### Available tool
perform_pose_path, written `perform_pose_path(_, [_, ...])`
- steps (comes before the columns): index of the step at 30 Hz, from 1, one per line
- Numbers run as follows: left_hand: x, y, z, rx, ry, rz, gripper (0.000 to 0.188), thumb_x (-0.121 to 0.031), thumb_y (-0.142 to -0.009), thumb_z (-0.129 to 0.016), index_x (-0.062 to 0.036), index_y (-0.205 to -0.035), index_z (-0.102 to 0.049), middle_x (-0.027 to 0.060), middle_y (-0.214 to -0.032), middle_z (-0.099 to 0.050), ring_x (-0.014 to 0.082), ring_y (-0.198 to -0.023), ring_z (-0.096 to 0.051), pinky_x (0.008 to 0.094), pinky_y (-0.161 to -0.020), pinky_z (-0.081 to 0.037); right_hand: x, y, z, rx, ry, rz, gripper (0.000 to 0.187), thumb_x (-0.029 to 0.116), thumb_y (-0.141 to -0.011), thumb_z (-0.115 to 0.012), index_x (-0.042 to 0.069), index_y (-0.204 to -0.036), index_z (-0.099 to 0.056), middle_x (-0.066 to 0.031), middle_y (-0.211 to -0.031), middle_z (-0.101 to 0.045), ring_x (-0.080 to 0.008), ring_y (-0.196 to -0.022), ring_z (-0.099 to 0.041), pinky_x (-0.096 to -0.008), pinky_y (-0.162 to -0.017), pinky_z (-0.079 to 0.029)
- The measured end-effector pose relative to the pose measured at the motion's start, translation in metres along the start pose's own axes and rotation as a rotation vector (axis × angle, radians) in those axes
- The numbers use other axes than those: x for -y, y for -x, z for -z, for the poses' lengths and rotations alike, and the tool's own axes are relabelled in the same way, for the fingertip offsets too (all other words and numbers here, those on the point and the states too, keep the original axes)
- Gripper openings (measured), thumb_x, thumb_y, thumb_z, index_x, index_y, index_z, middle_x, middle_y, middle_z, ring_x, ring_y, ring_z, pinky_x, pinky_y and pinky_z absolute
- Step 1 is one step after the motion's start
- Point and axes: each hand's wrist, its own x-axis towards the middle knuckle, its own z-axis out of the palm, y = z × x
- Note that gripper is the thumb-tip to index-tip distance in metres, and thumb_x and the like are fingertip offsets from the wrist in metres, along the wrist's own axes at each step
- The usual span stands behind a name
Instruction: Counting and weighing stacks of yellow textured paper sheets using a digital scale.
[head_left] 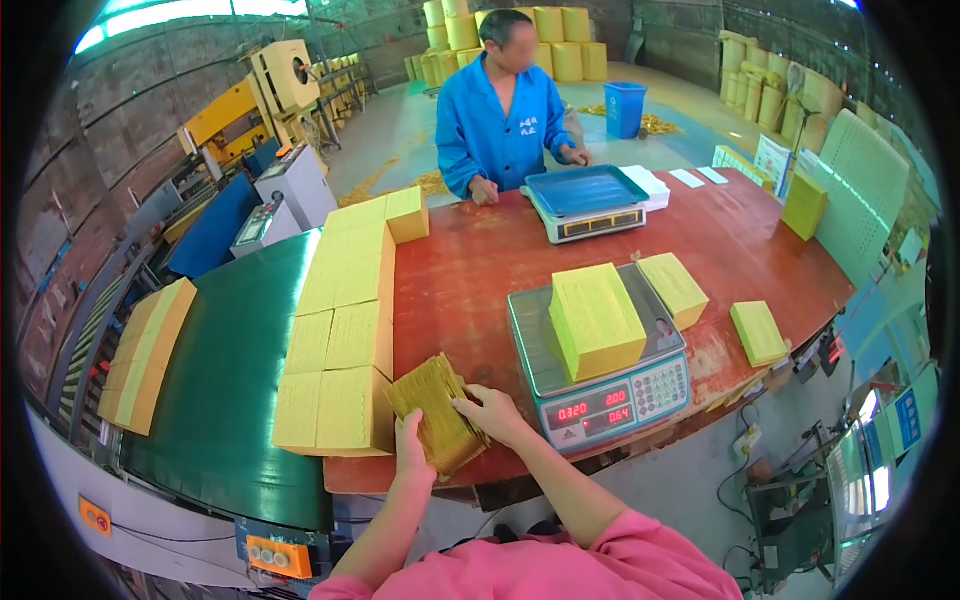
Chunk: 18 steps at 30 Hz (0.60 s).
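Between my two hands, at the near edge of the red table (460, 270), is a stack of yellow-brown paper sheets (432, 400), tilted and a little fanned. My left hand (412, 447) grips its lower left side. My right hand (493, 415) holds its right side, with the fingers against the sheets. Just left of the stack stand rows of yellow paper blocks (335, 340). To the right, a digital scale (600, 410) with a lit red display bears a large yellow paper block (600, 320).
Another paper block (672, 290) leans by the scale, with a smaller one (760, 333) farther right. A second scale (585, 205) with a blue tray stands before a person in a blue jacket (510, 125). A green conveyor belt (225, 380) runs at left, carrying more blocks (145, 355).
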Motion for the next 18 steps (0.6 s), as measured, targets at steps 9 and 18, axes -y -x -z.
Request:
perform_pose_path(9, [-0.001, 0.041, 0.015, -0.027, -0.052, 0.017, 0.044, -0.028, -0.093, -0.058, -0.0068, -0.131, -0.052, 0.0098, -0.128, -0.059, 0.0280, -0.119, -0.056, 0.0447, -0.102, -0.044, 0.002, 0.035, -0.009, -0.007, 0.082, 0.065, 0.051, 0.032, -0.088, -0.067, -0.003, -0.124, -0.060, -0.0225, -0.102, -0.070, -0.0300, -0.093, -0.070, -0.0369, -0.083, -0.053])
perform_pose_path(18, [-0.027, 0.062, -0.008, -0.091, -0.275, -0.205, 0.056, -0.015, -0.095, -0.058, -0.0035, -0.145, -0.037, 0.0157, -0.140, -0.046, 0.0278, -0.123, -0.052, 0.0424, -0.102, -0.046, -0.003, 0.043, -0.004, -0.083, -0.037, 0.050, 0.042, 0.030, -0.086, -0.064, -0.003, -0.112, -0.063, -0.0267, -0.096, -0.067, -0.0387, -0.089, -0.067, -0.0421, -0.078, -0.053])
